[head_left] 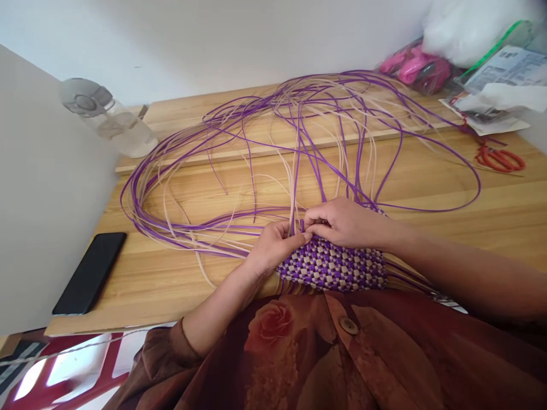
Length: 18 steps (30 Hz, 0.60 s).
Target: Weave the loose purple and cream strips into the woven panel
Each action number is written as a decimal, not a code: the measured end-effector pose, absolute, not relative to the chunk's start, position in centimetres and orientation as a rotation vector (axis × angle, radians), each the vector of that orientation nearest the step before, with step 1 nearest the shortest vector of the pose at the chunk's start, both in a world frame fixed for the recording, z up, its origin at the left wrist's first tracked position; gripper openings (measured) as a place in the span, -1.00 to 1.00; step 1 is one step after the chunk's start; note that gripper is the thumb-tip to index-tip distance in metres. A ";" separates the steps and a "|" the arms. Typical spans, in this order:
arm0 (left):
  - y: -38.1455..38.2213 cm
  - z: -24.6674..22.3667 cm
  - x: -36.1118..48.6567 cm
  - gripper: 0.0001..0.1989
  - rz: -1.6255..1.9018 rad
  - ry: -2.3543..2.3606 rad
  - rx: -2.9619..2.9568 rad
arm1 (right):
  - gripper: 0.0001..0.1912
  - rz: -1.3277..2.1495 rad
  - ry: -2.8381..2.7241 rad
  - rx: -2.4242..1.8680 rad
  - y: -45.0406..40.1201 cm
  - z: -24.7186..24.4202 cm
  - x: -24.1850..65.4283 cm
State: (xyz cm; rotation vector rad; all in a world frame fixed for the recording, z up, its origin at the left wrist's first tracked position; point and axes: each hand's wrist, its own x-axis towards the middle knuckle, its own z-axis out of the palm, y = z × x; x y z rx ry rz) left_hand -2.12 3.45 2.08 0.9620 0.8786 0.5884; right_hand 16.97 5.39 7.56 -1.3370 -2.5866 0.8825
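A woven piece (pixel 337 266) in purple and beige lies at the table's front edge, close against my shirt. Long purple and beige weaving strands (pixel 256 108) run out from it and loop across the table. My left hand (pixel 277 242) is closed at the piece's upper left edge, thumb and fingers pinching strands there. Right beside it, my right hand (pixel 342 222) rests over the top edge with its fingertips pinched on a purple strand. The two hands' fingertips nearly touch. Just what lies between the fingers is partly hidden.
A black phone (pixel 89 273) lies at the left, with a clear bottle with a grey lid (pixel 123 128) behind it. Red-handled scissors (pixel 499 158) lie at the right. Plastic bags (pixel 421 65) and packets (pixel 487 114) fill the back right corner. A raised board (pixel 179 114) runs along the wall.
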 end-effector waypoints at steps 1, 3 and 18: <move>3.5 2.1 -2.1 -0.65 0.584 0.885 0.967 | -0.81 0.908 -2.585 -1.327 5.9 7.4 17.3; 3.5 2.2 -2.2 -0.67 0.578 0.906 0.956 | -0.79 0.829 -2.602 -1.328 7.3 7.4 18.2; 3.4 2.0 -2.2 -0.74 0.568 0.915 0.870 | -0.88 -0.200 -2.418 -1.546 7.3 8.6 24.2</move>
